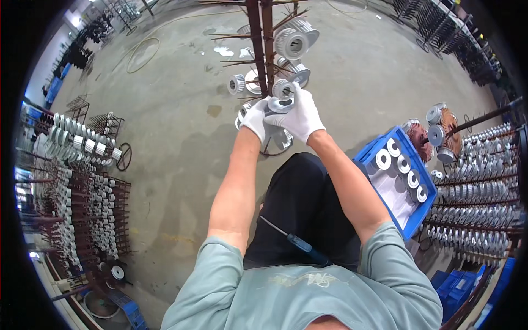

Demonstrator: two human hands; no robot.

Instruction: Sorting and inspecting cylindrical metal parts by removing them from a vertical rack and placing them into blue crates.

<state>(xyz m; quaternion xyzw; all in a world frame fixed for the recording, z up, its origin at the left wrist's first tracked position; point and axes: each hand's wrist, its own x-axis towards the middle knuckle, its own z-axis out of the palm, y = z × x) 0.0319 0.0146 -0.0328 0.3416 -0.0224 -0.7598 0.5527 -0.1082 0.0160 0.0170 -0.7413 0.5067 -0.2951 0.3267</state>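
In front of me stands a rusty rack [268, 44] with prongs that carry grey metal toothed pulleys. My right hand [302, 116], in a white glove, is closed round a flanged pulley [281, 104] low on the rack, its thumb at the near side. The fingertips reach up beside another toothed pulley [282, 88]. My left hand [256, 121], also gloved in white, is closed at the rack's stem, left of the right hand; what its fingers grip is hidden. Another pulley [236, 84] hangs above it on the left, and a larger one [291, 44] hangs higher on the right.
A screwdriver [297, 242] lies across my lap. To my right stands a blue crate [404, 224] with several pulleys and a pale liner. Racks full of metal parts line the right [473, 190] and the left [82, 143]. A yellow hose [144, 39] curls on the far floor.
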